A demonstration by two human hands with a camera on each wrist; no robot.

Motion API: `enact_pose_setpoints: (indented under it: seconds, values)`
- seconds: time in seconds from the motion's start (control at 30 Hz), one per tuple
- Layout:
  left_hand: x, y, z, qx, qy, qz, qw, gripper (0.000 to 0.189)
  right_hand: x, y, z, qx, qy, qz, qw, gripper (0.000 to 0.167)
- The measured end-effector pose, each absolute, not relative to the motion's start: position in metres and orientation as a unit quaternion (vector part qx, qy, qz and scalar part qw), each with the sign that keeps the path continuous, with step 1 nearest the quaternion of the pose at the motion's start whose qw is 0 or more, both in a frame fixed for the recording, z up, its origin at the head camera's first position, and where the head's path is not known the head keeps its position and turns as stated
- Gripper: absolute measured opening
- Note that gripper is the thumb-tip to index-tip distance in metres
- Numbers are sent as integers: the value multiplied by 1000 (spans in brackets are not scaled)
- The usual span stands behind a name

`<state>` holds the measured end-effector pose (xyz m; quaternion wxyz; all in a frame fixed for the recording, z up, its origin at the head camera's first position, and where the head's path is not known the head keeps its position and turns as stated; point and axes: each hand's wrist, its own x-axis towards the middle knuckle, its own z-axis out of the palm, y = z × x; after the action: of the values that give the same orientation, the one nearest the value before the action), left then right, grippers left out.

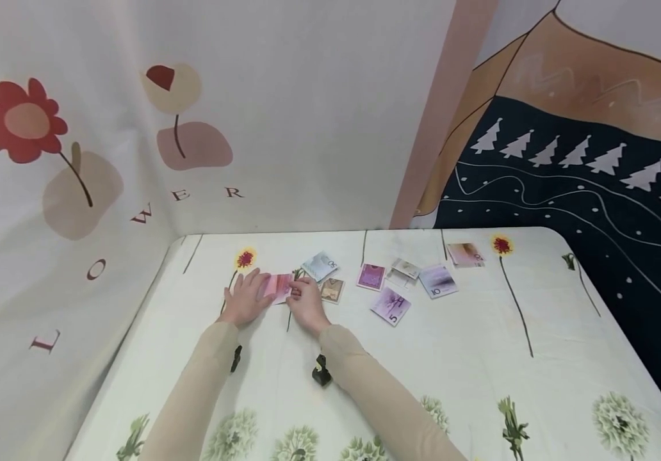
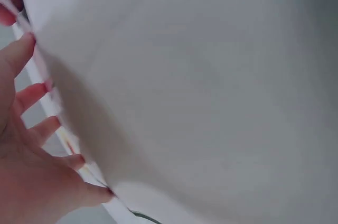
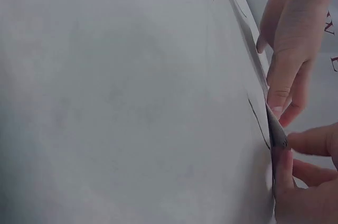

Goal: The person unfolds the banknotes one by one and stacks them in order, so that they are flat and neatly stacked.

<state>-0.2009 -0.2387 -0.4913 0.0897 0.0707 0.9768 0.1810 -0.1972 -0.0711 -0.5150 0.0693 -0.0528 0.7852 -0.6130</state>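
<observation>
A pink-red banknote [image 1: 277,288] lies between my two hands near the table's back left. My left hand [image 1: 245,299] rests on the table with fingers spread, its thumb side on the note's left part. At the opposite edge, my right hand [image 1: 309,307] pinches the note between thumb and fingers. Seen edge-on in the right wrist view, the note [image 3: 277,131] is tilted up off the cloth at the right hand's fingertips. Just right of that hand are a light blue banknote [image 1: 320,266] and a brown banknote [image 1: 332,290].
Farther right lie a magenta banknote [image 1: 371,276], a folded pale note [image 1: 405,271], a purple 5 note [image 1: 391,306], a violet 10 note [image 1: 439,281] and a pinkish note [image 1: 465,255]. A flower-printed cloth [image 1: 423,358] covers the table; a pale curtain [image 1: 307,128] hangs behind.
</observation>
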Motion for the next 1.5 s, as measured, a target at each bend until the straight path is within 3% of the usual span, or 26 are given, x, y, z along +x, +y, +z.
enact_pose_setpoints:
  seconds: [0.2, 0.4, 0.57, 0.83, 1.07, 1.3, 1.5]
  values:
    - [-195, -233, -489, 82, 975, 189, 82, 55, -195, -64, -515, -44, 784, -615, 69, 42]
    - [-189, -223, -494, 124, 969, 211, 42, 50, -192, -56, -513, -45, 757, -647, 75, 51]
    - [-186, -217, -494, 141, 960, 243, 14, 46, -189, -47, -508, -51, 747, -658, 72, 48]
    - [-180, -213, -489, 131, 924, 355, 52, 47, -182, -32, -505, -51, 719, -689, 70, 44]
    - [-175, -202, -488, 125, 886, 445, 37, 61, -180, -20, -496, -43, 698, -713, 49, 39]
    - [-171, -183, -483, 99, 829, 543, 91, 70, -179, -10, -482, -27, 677, -735, 29, 40]
    - [-172, -169, -479, 78, 796, 598, 53, 57, -177, -4, -480, -13, 642, -766, 39, 42]
